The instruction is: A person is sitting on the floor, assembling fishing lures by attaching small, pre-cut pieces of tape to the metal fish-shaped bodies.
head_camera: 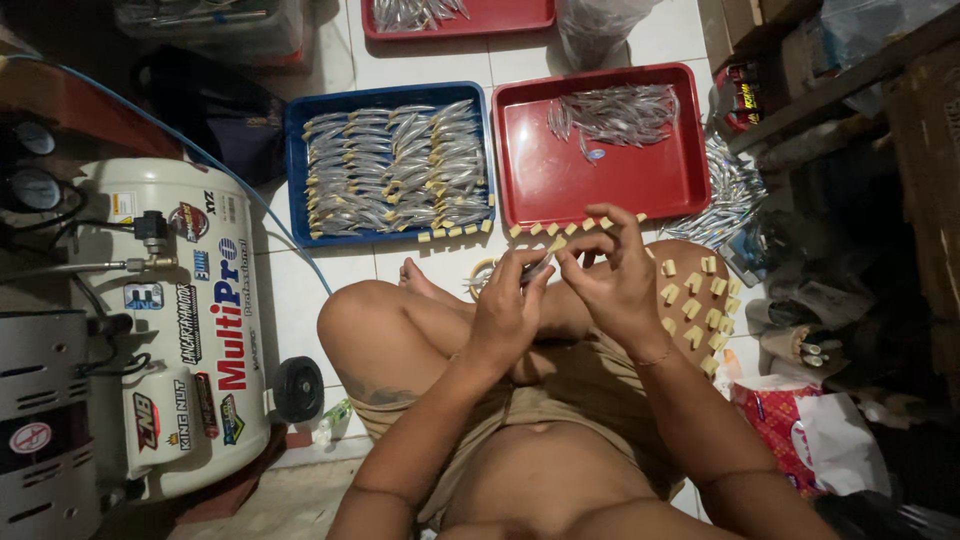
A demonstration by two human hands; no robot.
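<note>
I sit cross-legged on a white tiled floor. My left hand [507, 305] and my right hand [610, 275] meet over my knees, both pinching one small silvery fishing-lure body [538, 266] with a yellowish tape piece at its end. Several small yellowish tape squares [693, 300] stick on my right knee. A tape roll [484, 275] lies just beyond my left hand. A blue tray [300, 170] ahead holds rows of silver lure bodies with taped ends. A red tray [600, 185] beside it holds a loose pile of bare silver bodies [612, 112].
A white air compressor tank [180, 320] with a blue hose stands at my left. A second red tray [455, 20] sits farther back. Loose silver bodies [733, 190] spill right of the red tray. Shelving and a red-white bag [790, 425] crowd the right side.
</note>
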